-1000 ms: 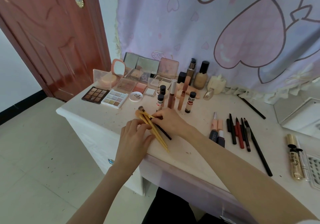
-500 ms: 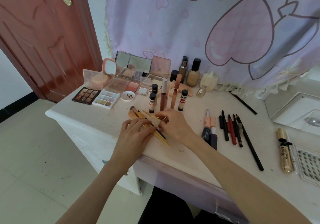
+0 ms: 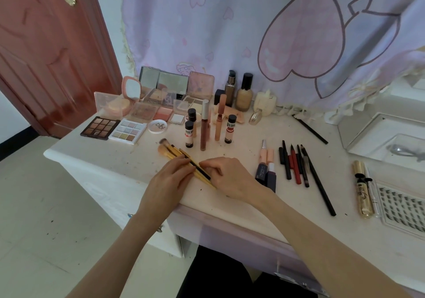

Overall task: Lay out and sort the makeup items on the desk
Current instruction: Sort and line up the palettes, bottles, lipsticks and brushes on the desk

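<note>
Several gold-handled makeup brushes [image 3: 174, 152] lie bunched on the white desk [image 3: 115, 159], bristles pointing up-left. My left hand [image 3: 170, 182] rests on their handles from the left. From the right, my right hand [image 3: 230, 178] pinches the handle ends together with a thin black-handled brush [image 3: 199, 170]. Both hands touch the bundle near the desk's front edge. Eyeshadow palettes [image 3: 115, 129] lie at the back left, upright lip glosses [image 3: 204, 125] in the middle, and pencils [image 3: 296, 164] to the right.
Foundation bottles [image 3: 243, 92] and open compacts [image 3: 161, 86] line the back by a lilac curtain. Two lipsticks [image 3: 266, 168] lie beside my right hand. A gold mascara tube [image 3: 363, 189] and a lash tray [image 3: 404, 208] sit at the right, a mirror tray [image 3: 368, 134] behind. A red door stands left.
The view has shifted slightly. My hands have closed in on the brush bundle, drawing the black-handled brush in line with the gold ones.
</note>
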`<state>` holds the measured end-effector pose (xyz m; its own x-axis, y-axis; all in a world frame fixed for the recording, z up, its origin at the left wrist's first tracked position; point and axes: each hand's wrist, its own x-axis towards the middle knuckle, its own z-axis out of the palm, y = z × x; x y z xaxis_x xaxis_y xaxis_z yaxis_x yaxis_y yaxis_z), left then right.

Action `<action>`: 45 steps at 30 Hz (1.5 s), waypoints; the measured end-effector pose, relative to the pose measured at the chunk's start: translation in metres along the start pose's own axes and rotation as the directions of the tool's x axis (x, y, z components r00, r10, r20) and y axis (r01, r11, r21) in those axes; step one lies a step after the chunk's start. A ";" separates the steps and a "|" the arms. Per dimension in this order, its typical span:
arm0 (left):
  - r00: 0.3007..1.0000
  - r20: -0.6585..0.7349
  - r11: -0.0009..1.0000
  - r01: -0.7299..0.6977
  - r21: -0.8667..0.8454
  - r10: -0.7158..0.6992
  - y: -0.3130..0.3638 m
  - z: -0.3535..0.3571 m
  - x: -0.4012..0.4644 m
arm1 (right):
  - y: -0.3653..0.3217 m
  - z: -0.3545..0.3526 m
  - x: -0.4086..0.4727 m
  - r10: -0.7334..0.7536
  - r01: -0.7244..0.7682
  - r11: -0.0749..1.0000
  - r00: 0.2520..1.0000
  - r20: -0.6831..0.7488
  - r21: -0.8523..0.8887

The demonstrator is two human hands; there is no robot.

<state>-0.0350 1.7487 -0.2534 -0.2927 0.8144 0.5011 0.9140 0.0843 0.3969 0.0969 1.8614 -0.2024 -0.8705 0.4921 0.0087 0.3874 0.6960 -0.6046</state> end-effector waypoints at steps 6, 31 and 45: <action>0.994 0.106 0.999 -0.023 0.026 0.020 -0.001 -0.006 0.001 | 0.003 0.000 -0.005 -0.004 0.003 1.000 0.999 0.039 0.007; 0.788 0.613 0.963 -0.123 0.240 -0.052 0.094 0.062 0.089 | 0.159 -0.139 -0.049 0.413 -0.513 0.844 0.808 -0.421 -0.157; 0.720 0.687 0.969 -0.085 0.230 -0.100 0.091 0.068 0.087 | 0.181 -0.137 -0.032 0.554 -0.690 0.705 0.679 -0.481 -0.163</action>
<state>0.0416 1.8664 -0.2259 -0.1095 0.9721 -0.2072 0.9755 0.1451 0.1652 0.2366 2.0435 -0.2034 -0.2308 0.9715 0.0536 0.9234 0.2361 -0.3027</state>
